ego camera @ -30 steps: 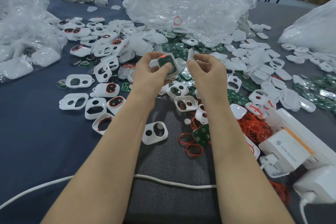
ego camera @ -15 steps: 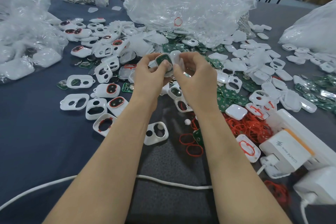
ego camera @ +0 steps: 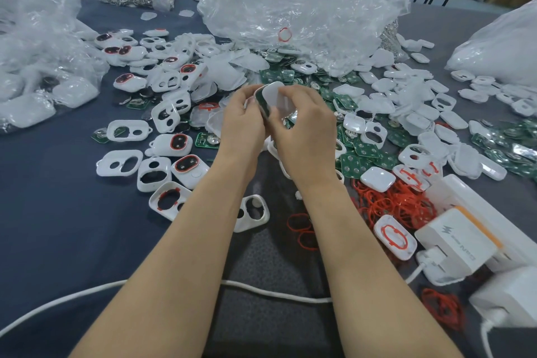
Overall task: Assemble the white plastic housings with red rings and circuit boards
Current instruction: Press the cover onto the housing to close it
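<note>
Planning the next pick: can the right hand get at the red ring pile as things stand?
Likely yes, once freed: the right hand grips the white housing now, but the red ring pile lies uncovered close to its right.

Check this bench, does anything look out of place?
One red ring lies against the clear plastic bag at the back, away from the red ring pile; inside or outside it, I cannot tell. The left hand and right hand grip a white housing.
</note>
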Tool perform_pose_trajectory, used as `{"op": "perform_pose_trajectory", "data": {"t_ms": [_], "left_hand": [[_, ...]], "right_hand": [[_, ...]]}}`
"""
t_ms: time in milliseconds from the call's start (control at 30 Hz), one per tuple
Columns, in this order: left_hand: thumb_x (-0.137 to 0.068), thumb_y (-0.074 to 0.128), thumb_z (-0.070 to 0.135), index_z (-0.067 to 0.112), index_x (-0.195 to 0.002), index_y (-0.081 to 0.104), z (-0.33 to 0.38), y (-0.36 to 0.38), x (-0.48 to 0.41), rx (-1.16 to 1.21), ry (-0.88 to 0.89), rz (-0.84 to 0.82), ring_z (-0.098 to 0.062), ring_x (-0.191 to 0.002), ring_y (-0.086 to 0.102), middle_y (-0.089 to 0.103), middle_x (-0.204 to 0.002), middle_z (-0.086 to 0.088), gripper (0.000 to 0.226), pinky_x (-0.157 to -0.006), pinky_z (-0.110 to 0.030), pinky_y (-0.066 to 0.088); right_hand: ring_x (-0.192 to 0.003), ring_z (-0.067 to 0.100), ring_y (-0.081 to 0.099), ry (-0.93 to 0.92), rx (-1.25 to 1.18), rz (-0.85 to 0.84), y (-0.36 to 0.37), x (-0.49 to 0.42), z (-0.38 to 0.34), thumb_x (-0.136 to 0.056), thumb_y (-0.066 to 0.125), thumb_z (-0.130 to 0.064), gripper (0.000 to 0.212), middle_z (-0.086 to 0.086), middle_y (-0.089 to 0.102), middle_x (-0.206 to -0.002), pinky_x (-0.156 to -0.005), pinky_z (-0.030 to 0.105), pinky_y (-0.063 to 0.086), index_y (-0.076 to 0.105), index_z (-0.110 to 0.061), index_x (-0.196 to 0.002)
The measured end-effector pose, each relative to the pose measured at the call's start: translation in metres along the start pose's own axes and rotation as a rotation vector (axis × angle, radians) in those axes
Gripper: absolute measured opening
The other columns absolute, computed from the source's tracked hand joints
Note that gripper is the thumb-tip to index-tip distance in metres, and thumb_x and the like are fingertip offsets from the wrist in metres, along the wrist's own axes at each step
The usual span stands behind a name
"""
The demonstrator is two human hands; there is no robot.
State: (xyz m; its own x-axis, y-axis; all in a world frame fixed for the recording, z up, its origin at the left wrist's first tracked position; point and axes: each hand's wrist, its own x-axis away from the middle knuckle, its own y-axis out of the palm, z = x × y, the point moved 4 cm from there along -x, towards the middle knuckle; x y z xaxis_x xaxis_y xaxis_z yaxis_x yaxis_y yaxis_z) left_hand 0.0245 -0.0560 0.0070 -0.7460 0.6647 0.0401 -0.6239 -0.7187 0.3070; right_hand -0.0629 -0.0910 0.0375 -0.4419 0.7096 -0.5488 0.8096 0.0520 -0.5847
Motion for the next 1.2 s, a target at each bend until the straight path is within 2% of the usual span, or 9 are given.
{"op": "perform_pose_trajectory", "data": {"t_ms": [133,233,333,533,700,867,1000,1100,1200], "left_hand": [[-0.103,0.032,0.005,0.021,-0.096,0.056,0.001,0.002,0.002,-0.018,0.020,0.002,-0.017,-0.089,0.060,0.062,-0.100,-0.007,0.029,-0.082,-0.033,0.051],[-0.102,0.032,0.006,0.021,-0.095,0.056,0.001,0.003,0.002,-0.023,0.012,0.017,-0.018,-0.091,0.058,0.061,-0.102,-0.008,0.029,-0.082,-0.032,0.050],[-0.104,0.033,0.010,0.020,-0.095,0.056,0.001,0.003,0.003,-0.039,0.031,0.022,-0.019,-0.093,0.058,0.061,-0.103,-0.009,0.026,-0.091,-0.039,0.049],[-0.102,0.045,0.014,0.019,-0.096,0.057,0.002,-0.003,0.003,-0.074,0.089,0.044,-0.005,-0.065,0.060,0.064,-0.079,0.000,0.014,-0.063,-0.021,0.051],[-0.102,0.044,0.010,0.021,-0.093,0.056,0.004,-0.005,0.004,-0.095,0.089,0.060,-0.013,-0.073,0.060,0.064,-0.086,-0.005,0.018,-0.066,-0.024,0.052],[-0.102,0.044,0.010,0.021,-0.093,0.056,0.005,-0.007,0.004,-0.122,0.096,0.095,-0.009,-0.062,0.057,0.062,-0.078,-0.004,0.018,-0.057,-0.021,0.050],[-0.099,0.051,0.011,0.023,-0.090,0.058,0.007,-0.007,0.004,-0.074,0.091,0.040,-0.013,-0.067,0.060,0.065,-0.075,-0.002,0.017,-0.066,-0.028,0.052],[-0.097,0.054,0.004,0.019,-0.094,0.058,0.008,-0.005,0.004,0.025,0.047,-0.034,-0.010,-0.064,0.063,0.067,-0.076,-0.003,0.016,-0.059,-0.020,0.054],[-0.097,0.050,0.000,0.014,-0.095,0.057,0.006,-0.007,0.003,0.118,-0.003,-0.041,-0.012,-0.065,0.065,0.066,-0.080,-0.008,0.016,-0.060,-0.021,0.056]], "right_hand": [[-0.112,0.024,0.056,0.015,-0.010,-0.021,0.003,0.001,-0.002,-0.088,0.062,-0.017,0.033,0.008,0.062,-0.121,-0.094,0.030,0.043,0.064,-0.005,-0.119],[-0.110,0.025,0.056,0.022,0.010,-0.020,0.004,0.001,-0.001,-0.089,0.062,-0.017,0.031,0.008,0.063,-0.120,-0.092,0.029,0.042,0.064,-0.004,-0.117],[-0.110,0.026,0.056,0.027,0.020,-0.020,0.006,0.001,-0.001,-0.089,0.061,-0.017,0.028,0.009,0.065,-0.118,-0.091,0.027,0.039,0.066,-0.003,-0.113],[-0.115,0.026,0.055,0.021,0.012,-0.036,0.010,0.002,0.000,-0.092,0.060,-0.020,0.027,0.011,0.064,-0.120,-0.098,0.027,0.039,0.068,-0.002,-0.111],[-0.116,0.029,0.054,0.012,0.005,-0.003,0.011,0.005,-0.002,-0.090,0.062,-0.015,0.028,0.015,0.064,-0.120,-0.096,0.025,0.035,0.067,0.000,-0.112],[-0.120,0.028,0.052,-0.032,0.093,0.010,0.015,0.009,-0.006,-0.096,0.055,-0.021,0.031,0.012,0.063,-0.126,-0.098,0.025,0.032,0.065,-0.003,-0.120],[-0.121,0.026,0.050,-0.043,0.117,0.035,0.016,0.012,-0.005,-0.097,0.053,-0.021,0.032,0.009,0.062,-0.129,-0.098,0.023,0.032,0.062,-0.007,-0.125],[-0.117,0.025,0.051,0.003,0.004,0.039,0.011,0.010,0.000,-0.093,0.059,-0.017,0.029,0.005,0.062,-0.126,-0.095,0.018,0.032,0.066,-0.009,-0.121],[-0.106,0.014,0.059,0.129,-0.274,-0.065,0.006,0.001,0.012,-0.090,0.064,-0.013,0.026,0.001,0.065,-0.116,-0.097,0.023,0.044,0.069,-0.010,-0.115]]}}
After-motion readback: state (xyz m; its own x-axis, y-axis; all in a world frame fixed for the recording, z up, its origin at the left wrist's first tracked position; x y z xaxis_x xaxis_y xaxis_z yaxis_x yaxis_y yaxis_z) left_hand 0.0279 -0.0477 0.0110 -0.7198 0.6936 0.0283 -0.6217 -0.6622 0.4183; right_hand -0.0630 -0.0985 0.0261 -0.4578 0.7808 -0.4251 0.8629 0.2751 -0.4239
